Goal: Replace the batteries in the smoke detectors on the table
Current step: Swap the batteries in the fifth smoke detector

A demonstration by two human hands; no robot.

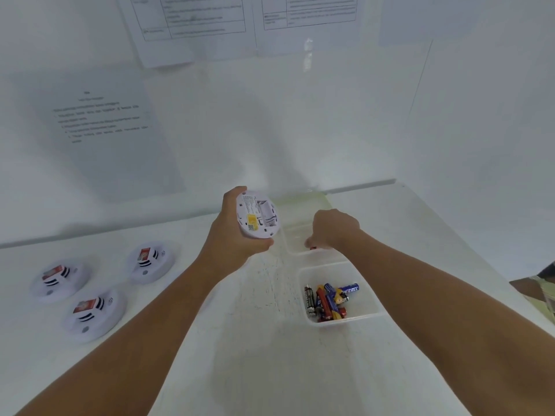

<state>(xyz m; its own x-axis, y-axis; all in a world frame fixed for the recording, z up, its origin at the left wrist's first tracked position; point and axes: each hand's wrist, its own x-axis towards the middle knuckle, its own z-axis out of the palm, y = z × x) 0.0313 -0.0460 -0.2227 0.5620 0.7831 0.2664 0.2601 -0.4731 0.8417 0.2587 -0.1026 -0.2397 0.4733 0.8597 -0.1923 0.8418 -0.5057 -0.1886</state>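
Head view showed a white table [270, 370] backed by walls carrying printed sheets [102, 118], their text too blurred to read. Three smoke detectors [93, 313] lay face up at the left, probably waiting their turn. A clear tub [372, 307] near the right forearm held loose batteries [327, 300]; their labels were illegible. The left hand [231, 235] gripped a fourth detector [258, 214] back-up, yellow sticker showing, likely to expose its compartment. The right hand [333, 229] curled over a farther tray [295, 238], seemingly pinching something small and red.
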